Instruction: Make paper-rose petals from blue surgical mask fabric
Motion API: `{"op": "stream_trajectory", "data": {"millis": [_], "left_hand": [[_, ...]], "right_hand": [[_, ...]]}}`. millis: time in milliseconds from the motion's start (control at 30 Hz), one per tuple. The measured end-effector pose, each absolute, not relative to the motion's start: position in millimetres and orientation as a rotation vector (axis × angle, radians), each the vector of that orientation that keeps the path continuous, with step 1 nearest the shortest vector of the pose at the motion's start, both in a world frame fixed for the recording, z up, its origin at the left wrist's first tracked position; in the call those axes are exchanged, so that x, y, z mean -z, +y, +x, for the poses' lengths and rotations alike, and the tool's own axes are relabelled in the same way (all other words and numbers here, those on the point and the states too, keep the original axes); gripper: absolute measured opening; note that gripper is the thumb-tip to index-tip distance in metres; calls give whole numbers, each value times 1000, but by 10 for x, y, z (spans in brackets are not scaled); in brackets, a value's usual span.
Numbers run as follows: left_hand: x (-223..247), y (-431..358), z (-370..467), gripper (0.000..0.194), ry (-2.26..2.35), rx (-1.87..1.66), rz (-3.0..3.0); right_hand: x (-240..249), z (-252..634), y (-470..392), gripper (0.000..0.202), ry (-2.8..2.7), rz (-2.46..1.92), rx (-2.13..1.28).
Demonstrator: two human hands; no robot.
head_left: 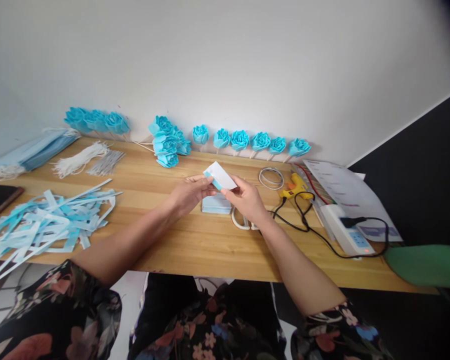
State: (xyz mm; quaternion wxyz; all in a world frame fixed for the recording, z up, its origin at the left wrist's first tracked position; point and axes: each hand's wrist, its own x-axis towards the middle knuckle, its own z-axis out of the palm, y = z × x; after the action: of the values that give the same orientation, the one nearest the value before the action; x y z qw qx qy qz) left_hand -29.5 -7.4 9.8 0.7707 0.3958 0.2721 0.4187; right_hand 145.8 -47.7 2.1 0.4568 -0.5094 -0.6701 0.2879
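Observation:
Between my two hands is a small folded piece of face mask fabric (222,176), white with a light blue strip along its lower edge. My left hand (193,192) pinches its left end with the thumb on top. The right-hand end is gripped by my right hand (247,197), thumb along the lower corner. Just below, a stack of light blue mask fabric pieces (216,204) lies on the wooden table (217,245), partly hidden by my hands. White-handled scissors (239,222) lie under my right wrist, their blades mostly hidden.
Blue fabric flowers on sticks (240,141) line the wall. Left are a pile of cut strips (56,220), white cords (80,159), grey wires (107,163), stacked face masks (41,150) and a phone (0,197). Right are a wire coil (271,178), yellow glue gun (298,187) and power strip (347,232).

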Motion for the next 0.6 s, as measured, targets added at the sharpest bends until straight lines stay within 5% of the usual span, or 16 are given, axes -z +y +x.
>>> {"op": "stream_trajectory", "data": {"millis": [367, 600], "left_hand": [[-149, 2, -353, 9, 690, -966, 672], [-140, -9, -343, 11, 689, -858, 632]], "right_hand": [[-97, 1529, -482, 75, -1955, -1198, -176], [-98, 1567, -467, 48, -2118, -1099, 92]]}}
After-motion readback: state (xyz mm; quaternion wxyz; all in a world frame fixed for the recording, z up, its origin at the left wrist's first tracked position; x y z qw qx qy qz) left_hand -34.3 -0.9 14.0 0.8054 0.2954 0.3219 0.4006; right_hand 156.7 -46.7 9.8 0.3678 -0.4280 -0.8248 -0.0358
